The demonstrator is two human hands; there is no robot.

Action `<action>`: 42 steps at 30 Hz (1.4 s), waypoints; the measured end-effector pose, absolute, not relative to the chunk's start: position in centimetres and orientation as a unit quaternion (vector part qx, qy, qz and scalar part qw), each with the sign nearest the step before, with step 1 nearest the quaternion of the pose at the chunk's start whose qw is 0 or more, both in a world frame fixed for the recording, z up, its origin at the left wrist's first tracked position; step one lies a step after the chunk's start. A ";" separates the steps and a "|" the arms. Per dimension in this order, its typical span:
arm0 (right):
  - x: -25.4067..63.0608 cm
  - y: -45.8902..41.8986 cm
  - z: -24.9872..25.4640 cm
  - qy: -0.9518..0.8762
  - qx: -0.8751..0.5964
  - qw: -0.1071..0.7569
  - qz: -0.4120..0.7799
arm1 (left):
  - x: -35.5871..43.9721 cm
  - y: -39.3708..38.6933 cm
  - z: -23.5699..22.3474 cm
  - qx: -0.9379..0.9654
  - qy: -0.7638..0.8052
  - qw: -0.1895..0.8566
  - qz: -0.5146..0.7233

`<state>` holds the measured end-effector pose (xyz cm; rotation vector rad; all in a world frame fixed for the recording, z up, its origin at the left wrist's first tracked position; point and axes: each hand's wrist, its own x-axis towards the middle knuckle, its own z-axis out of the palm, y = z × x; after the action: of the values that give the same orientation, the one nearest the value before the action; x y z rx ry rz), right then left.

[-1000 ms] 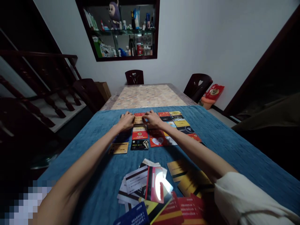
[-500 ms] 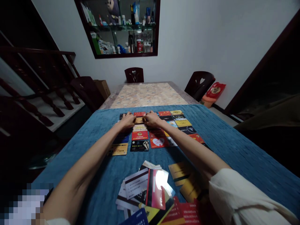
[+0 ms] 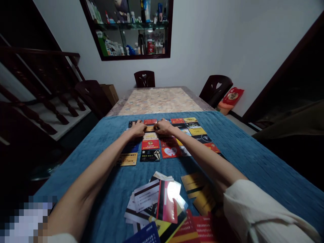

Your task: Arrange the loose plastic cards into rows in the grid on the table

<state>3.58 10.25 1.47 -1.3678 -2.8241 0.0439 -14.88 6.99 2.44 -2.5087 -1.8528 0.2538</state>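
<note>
Both hands reach over rows of plastic cards laid face up on a blue cloth. My left hand (image 3: 138,128), fingers curled, presses the left edge of a gold card (image 3: 150,128). At that card's right edge is my right hand (image 3: 163,127), its fingertips drawn together. A red card (image 3: 150,122) lies just beyond it and a cream card (image 3: 150,136) just nearer. Closer still in the same column are a red card with a round emblem (image 3: 150,144) and a black VIP card (image 3: 150,155). My hands and forearms hide several neighbouring cards.
A loose pile of white, red, yellow and blue cards (image 3: 146,195) lies nearest me, with gold cards (image 3: 193,184) beside it. The blue cloth (image 3: 101,152) covers the near table; patterned tabletop (image 3: 157,99) shows beyond. Chairs (image 3: 215,89) stand around it.
The view has tilted slightly, so the cards sit a little higher in it. Both hands stay at the gold card's edges, with hardly any visible movement.
</note>
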 end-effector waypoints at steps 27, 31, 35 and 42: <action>7.6 6.0 2.4 -0.926 -0.372 0.055 -0.027 | -13.6 0.8 2.7 -0.805 -0.588 0.078 0.003; 8.8 4.4 2.3 -0.938 -0.336 0.080 -0.026 | -13.5 -1.0 2.8 -0.808 -0.583 0.075 -0.021; 10.0 2.7 2.3 -0.942 -0.320 0.099 -0.024 | -13.1 -2.9 2.9 -0.813 -0.577 0.074 -0.036; 12.1 -1.0 1.5 -0.947 -0.290 0.138 -0.012 | -11.0 -7.4 2.8 -0.823 -0.559 0.063 -0.078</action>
<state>12.14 -0.97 1.55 -0.8375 -2.7387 -0.0337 -11.05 -7.42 2.81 -2.4870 -1.6880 -0.2356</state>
